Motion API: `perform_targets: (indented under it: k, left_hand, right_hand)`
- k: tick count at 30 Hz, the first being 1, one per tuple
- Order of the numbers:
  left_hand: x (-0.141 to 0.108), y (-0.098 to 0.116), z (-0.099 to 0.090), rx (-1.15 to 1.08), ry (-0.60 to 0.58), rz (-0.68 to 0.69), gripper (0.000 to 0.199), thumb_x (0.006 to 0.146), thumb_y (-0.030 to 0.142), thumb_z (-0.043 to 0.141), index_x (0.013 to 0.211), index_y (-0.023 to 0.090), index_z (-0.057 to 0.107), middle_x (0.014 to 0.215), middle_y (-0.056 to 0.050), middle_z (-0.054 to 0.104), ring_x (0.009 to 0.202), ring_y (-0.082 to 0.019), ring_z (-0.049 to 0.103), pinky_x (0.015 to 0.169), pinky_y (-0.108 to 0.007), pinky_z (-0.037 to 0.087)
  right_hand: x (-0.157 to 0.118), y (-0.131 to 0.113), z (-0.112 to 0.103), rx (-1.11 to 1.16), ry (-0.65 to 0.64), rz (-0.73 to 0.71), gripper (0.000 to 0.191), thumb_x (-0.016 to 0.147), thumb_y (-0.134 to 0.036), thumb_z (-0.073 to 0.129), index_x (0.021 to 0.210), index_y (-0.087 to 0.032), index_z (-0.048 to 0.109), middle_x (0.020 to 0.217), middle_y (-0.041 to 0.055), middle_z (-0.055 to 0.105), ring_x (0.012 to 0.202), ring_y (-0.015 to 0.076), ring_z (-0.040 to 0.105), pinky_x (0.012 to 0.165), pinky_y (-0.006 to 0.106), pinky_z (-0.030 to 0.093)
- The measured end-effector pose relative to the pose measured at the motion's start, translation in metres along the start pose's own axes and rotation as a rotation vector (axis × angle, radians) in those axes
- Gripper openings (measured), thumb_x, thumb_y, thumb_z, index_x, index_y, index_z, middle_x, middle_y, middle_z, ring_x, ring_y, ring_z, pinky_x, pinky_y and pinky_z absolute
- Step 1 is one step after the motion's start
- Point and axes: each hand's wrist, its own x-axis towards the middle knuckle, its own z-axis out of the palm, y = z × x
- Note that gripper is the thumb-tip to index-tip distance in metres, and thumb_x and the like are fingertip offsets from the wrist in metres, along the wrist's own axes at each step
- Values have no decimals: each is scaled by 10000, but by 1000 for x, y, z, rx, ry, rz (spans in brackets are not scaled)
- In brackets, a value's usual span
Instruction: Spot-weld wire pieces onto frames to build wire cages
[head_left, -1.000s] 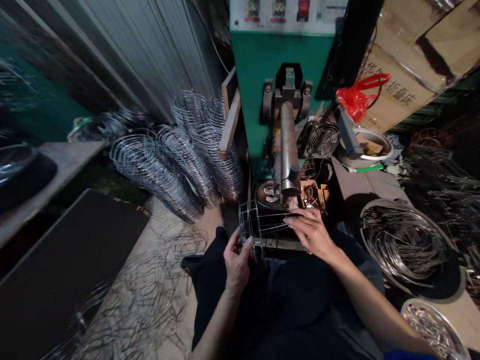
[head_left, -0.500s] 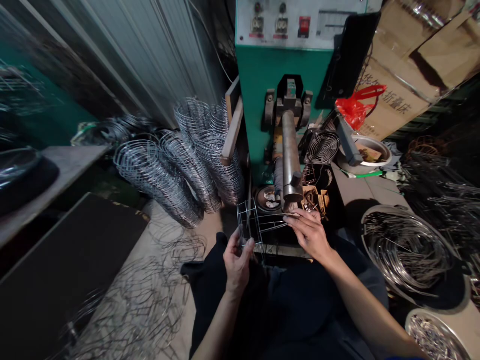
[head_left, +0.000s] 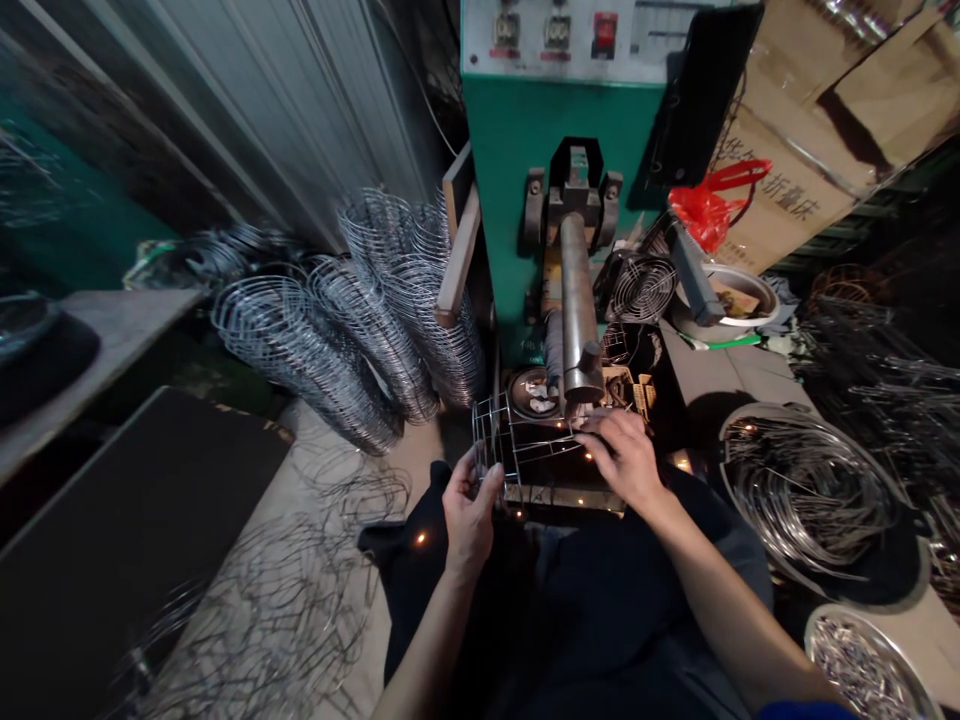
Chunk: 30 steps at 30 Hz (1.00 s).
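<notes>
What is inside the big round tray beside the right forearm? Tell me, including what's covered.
Metal wires, many curved, lie heaped inside the round tray. The heap covers whatever is beneath it, so that can't be seen.

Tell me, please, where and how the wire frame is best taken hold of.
Probably by the wide end of the wire frame, from the left, where the left hand is: its grid looks easy to pinch, apart from the metal tube, whereas the end at the right hand lies close to the tube's tip, and sparks show nearby.
</notes>
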Motion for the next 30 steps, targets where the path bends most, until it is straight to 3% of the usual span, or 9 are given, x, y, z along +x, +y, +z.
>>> perform_targets:
  k: [3, 7, 11, 20, 24, 30]
  left_hand:
    - [5, -1, -2, 0, -23, -20, 602, 718, 400, 800, 1253, 182, 632, 618, 56, 546, 518, -91, 548, 547, -211, 488]
    - [8, -6, -4, -8, -12, -3, 611, 718, 398, 800, 1258, 175, 623, 626, 60, 549, 497, -77, 528, 533, -202, 474]
    - [8, -9, -3, -30, 3, 5, 622, 709, 405, 810, 1248, 159, 624, 667, 59, 560, 472, -46, 479, 491, -180, 434]
    - [10, -7, 2, -54, -2, 31, 645, 693, 431, 820, 1235, 140, 628, 615, 87, 493, 409, -30, 397, 405, -167, 369]
    - [20, -8, -1, -21, -19, 39, 623, 683, 417, 822, 1217, 145, 649, 641, 62, 551, 447, -45, 451, 454, -180, 403]
    - [42, -2, 3, 26, -17, 112, 550, 670, 388, 831, 1136, 129, 695, 800, -17, 649, 655, -97, 589, 618, -210, 481]
  right_hand:
    - [4, 5, -10, 116, -50, 75, 186, 991, -338, 545, 948, -216, 679, 1034, 97, 620, 1003, 243, 596, 882, 374, 474]
    - [7, 14, -9, 221, -160, 104, 290, 1015, -376, 485, 821, -203, 612, 849, 49, 583, 828, 200, 573, 767, 326, 466]
    - [4, 19, 0, 132, -144, 105, 380, 1023, -414, 447, 732, -197, 559, 755, 22, 540, 760, 187, 541, 717, 318, 401]
    - [-5, 12, 11, -44, 8, 110, 385, 1040, -439, 406, 825, -201, 620, 844, 19, 635, 841, 188, 593, 825, 368, 303]
    - [-3, 10, 7, -24, -19, 130, 395, 1037, -463, 409, 809, -207, 606, 841, 22, 641, 849, 194, 603, 822, 364, 313]
    - [8, 13, 9, -50, -7, 157, 412, 1032, -454, 417, 753, -200, 583, 817, 22, 622, 821, 193, 594, 789, 339, 331]
